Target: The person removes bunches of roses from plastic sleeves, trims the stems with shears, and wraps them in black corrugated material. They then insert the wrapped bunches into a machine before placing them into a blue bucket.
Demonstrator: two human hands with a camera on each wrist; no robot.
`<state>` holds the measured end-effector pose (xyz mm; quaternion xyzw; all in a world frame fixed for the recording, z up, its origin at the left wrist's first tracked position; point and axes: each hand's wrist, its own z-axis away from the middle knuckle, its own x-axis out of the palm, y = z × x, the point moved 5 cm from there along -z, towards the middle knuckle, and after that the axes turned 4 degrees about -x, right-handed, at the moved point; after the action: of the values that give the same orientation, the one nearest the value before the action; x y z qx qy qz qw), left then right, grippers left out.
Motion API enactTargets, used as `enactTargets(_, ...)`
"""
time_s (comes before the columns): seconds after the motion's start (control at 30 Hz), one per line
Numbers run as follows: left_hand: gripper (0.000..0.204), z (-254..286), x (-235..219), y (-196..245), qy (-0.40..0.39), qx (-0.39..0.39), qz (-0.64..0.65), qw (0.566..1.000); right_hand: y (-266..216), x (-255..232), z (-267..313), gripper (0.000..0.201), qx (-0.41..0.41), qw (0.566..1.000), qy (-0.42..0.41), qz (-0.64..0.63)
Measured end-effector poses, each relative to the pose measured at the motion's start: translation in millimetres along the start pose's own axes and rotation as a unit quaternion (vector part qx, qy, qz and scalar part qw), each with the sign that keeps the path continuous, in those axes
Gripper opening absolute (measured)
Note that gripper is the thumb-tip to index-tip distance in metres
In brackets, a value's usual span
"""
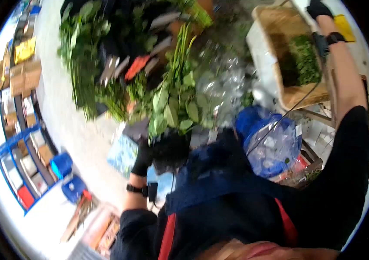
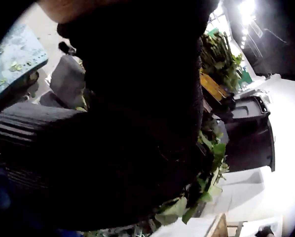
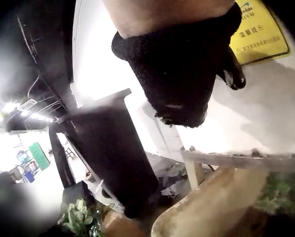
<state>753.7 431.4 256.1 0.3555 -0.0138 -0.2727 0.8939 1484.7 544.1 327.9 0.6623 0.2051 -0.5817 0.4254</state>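
My left hand [image 1: 143,157], in a black glove, is at the lower end of a bunch of leafy green stems [image 1: 169,102]. It holds the bunch by its dark ribbed wrap [image 1: 171,149]. In the left wrist view the ribbed wrap [image 2: 34,123] stands out beside the black glove, and leaves [image 2: 214,163] show past it. My gloved right hand [image 1: 319,9] reaches out at the top right, beside a white panel with a yellow label [image 1: 345,28]. In the right wrist view the right hand [image 3: 174,74] is dark and foreshortened, its curl hidden.
A worn tub [image 1: 286,17] with green cuttings stands below my right arm. Other leafy bunches [image 1: 80,69] with wrapped ends lie ahead to the left. A clear-bagged blue bin [image 1: 275,147] is beside me. A tall dark bin [image 3: 110,148] stands past the right hand.
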Motion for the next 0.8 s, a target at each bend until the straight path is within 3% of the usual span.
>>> enactTargets(0.13, 0.035, 8.7, -28.7, -41.3, -0.072, -0.119, 0.063, 0.988, -21.5, -26.0, 11.3, 0.059, -0.039, 0.992, -0.051, 0.111)
enactTargets(0.17, 0.034, 12.6, -31.6, -40.2, -0.077, -0.111, 0.064, 0.989, -31.0, -32.9, 24.0, 0.062, -0.055, 0.989, -0.066, 0.118)
enactTargets(0.2, 0.033, 15.3, -32.6, -38.4, -0.084, -0.100, 0.065, 0.989, -38.3, -23.4, 27.9, 0.076, -0.043, 0.995, 0.086, -0.007)
enactTargets(0.23, 0.032, 17.6, -34.2, -40.0, -0.094, -0.090, 0.066, 0.989, -45.9, -9.1, 38.8, 0.074, -0.081, 0.978, 0.172, -0.083)
enactTargets(0.27, 0.032, 16.9, -40.3, -59.2, -0.126, -0.077, 0.110, 0.983, -76.0, -3.4, 76.0, 0.072, -0.136, 0.955, 0.206, -0.162)
enactTargets(0.33, 0.034, 8.0, -37.5, -82.0, -0.162, -0.243, 0.294, 0.910, -156.4, 34.2, 158.8, 0.069, -0.239, 0.901, 0.117, -0.342)
enactTargets(0.4, 0.032, 3.6, -33.4, -81.8, -0.215, -0.196, 0.314, 0.904, -245.3, 89.0, 264.9, 0.066, -0.321, 0.825, -0.096, -0.456)
enactTargets(0.43, 0.032, 2.4, -27.2, -51.6, -0.200, -0.050, 0.073, 0.976, -283.1, 118.3, 326.7, 0.064, -0.349, 0.775, -0.219, -0.478)
enactTargets(0.47, 0.042, -12.1, -30.2, -58.9, -0.214, -0.015, -0.085, 0.973, -314.2, 142.6, 391.0, 0.063, -0.368, 0.715, -0.339, -0.488)
enactTargets(0.5, 0.053, -32.6, -34.7, -69.8, -0.224, 0.021, -0.241, 0.944, -336.6, 162.3, 450.3, 0.061, -0.373, 0.648, -0.448, -0.490)
enactTargets(0.57, 0.049, -94.2, -50.0, -121.2, -0.186, 0.102, -0.349, 0.913, -367.7, 184.4, 540.9, 0.058, -0.340, 0.539, -0.593, -0.492)
enactTargets(0.6, 0.049, -114.0, -58.5, -141.0, -0.167, 0.144, -0.403, 0.888, -379.2, 190.1, 566.4, 0.057, -0.309, 0.513, -0.628, -0.497)
enactTargets(0.63, 0.050, -116.1, -66.7, -125.0, -0.110, 0.235, -0.396, 0.881, -392.4, 192.4, 577.7, 0.055, -0.283, 0.523, -0.622, -0.509)
enactTargets(0.67, 0.051, -115.7, -75.9, -108.2, -0.053, 0.324, -0.383, 0.864, -403.0, 196.8, 577.8, 0.046, -0.259, 0.570, -0.574, -0.528)
enactTargets(0.7, 0.052, -112.2, -82.8, -89.4, 0.005, 0.411, -0.363, 0.836, -412.1, 205.3, 579.2, 0.043, -0.244, 0.576, -0.548, -0.556)
enactTargets(0.77, 0.055, -128.3, -109.9, -85.0, 0.115, 0.297, -0.509, 0.800, -416.2, 238.2, 576.4, 0.039, -0.213, 0.590, -0.491, -0.604)
enactTargets(0.8, 0.057, -134.9, -128.2, -89.5, 0.167, 0.234, -0.572, 0.768, -418.6, 257.1, 569.9, 0.034, -0.124, 0.564, -0.509, -0.639)
